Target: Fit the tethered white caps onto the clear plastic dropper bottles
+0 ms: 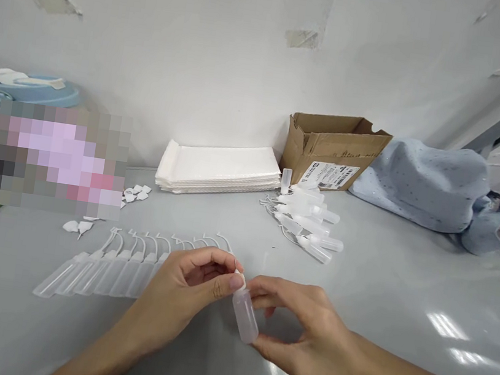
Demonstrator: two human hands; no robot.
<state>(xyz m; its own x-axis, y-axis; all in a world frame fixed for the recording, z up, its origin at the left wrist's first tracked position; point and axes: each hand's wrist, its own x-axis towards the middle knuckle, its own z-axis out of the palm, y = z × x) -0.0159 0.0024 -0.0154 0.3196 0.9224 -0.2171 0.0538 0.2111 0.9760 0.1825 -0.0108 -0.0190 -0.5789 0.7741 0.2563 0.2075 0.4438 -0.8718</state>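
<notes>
Between my two hands is a small translucent squeeze bottle (245, 318), tilted with its white top up and to the left. My left hand (199, 286) pinches that white top between thumb and fingers, and a thin needle-like tip shows by the fingertips. From the right, my right hand (304, 328) holds the bottle's body, its thumb at the base and fingers near the neck. Left of my left hand lies a row of similar bottles (100, 275) with thin strap-like tails at their tops. More bottles (313, 221) are piled beyond my right hand.
White padded envelopes (220, 168) are stacked against the wall. Beside them stands an open cardboard box (334, 150), with light blue cloth (423, 181) to its right. Small white pieces (137, 192) lie at the left, near a pixelated area and a blue container (35, 92).
</notes>
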